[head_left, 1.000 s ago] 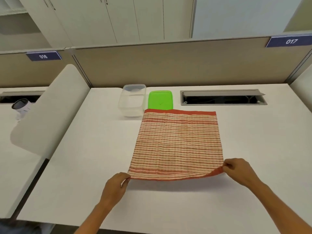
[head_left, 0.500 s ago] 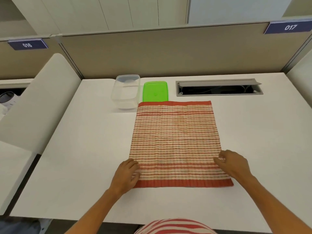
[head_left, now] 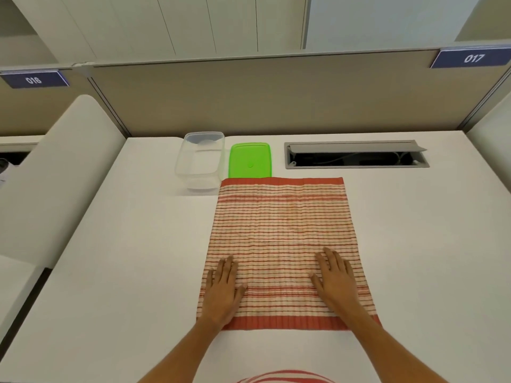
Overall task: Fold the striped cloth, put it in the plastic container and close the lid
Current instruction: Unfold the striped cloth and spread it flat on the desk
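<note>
Both hands had slid up from the near corners of the red-and-cream striped cloth [head_left: 282, 244] since half a second earlier, when they lay curled at its bottom edge; a second before, they had pinched those corners in the air. The left hand [head_left: 224, 288] lay flat on the cloth's near left part with its fingers straight and close together, gripping nothing, and its outer edge reached the cloth's left border. The right hand [head_left: 336, 280] lay flat on the near right part, fingers straight and slightly spread, also holding nothing.

The cloth lay spread out flat and unfolded on the white desk top [head_left: 124, 272], with a broad red band along its near edge and another along its far edge. Its far left corner covered the near end of the flat bright green plastic lid [head_left: 250, 158], which lay on the desk. Just left of the lid stood the clear rectangular plastic container [head_left: 200, 161], open, with the cloth's far left corner close beside it.

Right of the lid, a grey cable hatch [head_left: 356, 154] was sunk in the desk, its flap raised. Behind ran a beige partition [head_left: 276, 92] with blue number plates reading 016 [head_left: 33, 79] and 017 [head_left: 473, 58].
</note>
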